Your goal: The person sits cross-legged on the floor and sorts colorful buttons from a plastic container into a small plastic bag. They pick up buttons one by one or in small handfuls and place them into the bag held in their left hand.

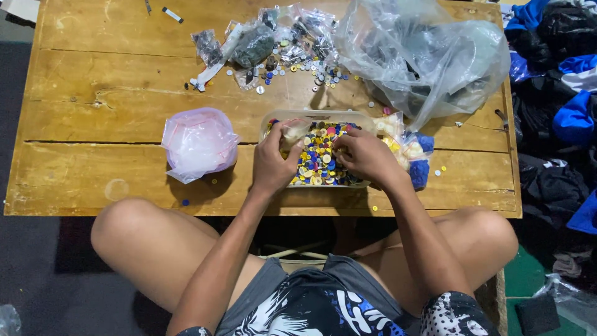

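Button tray [311, 116] under both hands [320, 160]

Single view only: head cam, mounted on the seated person, pointing steeply down and slightly forward. Near edge of frame catches their own knees and lap; far edge reaches the far side of the wooden table [93, 168]. Table fills most of the width, its planks running left to right, nearly square to the lens. Medium-close range: both forearms enter from the near edge, hands land about frame centre. Right margin shows a strip of floor with piled cloth [559, 112]; left margin dark floor. No second view, so no overlap.
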